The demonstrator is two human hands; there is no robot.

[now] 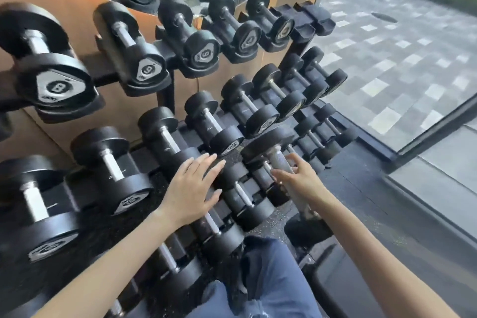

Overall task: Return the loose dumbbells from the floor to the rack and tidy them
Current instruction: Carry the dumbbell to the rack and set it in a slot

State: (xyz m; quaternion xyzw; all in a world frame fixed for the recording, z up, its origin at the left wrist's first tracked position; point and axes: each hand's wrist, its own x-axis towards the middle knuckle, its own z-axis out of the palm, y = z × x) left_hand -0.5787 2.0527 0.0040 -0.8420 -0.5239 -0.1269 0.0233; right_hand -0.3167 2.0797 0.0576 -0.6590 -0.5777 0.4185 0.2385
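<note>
Low on the rack, your left hand lies flat, fingers spread; your right hand grips the tilted dumbbell by its handle.

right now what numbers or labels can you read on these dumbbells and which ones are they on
"8": end cap of far-left top-row dumbbell
"6": end cap of second top-row dumbbell
"6": end cap of third top-row dumbbell
Fourth top-row dumbbell: looks like "4", blurred
Lower-row dumbbells: markings too blurred to read
</note>
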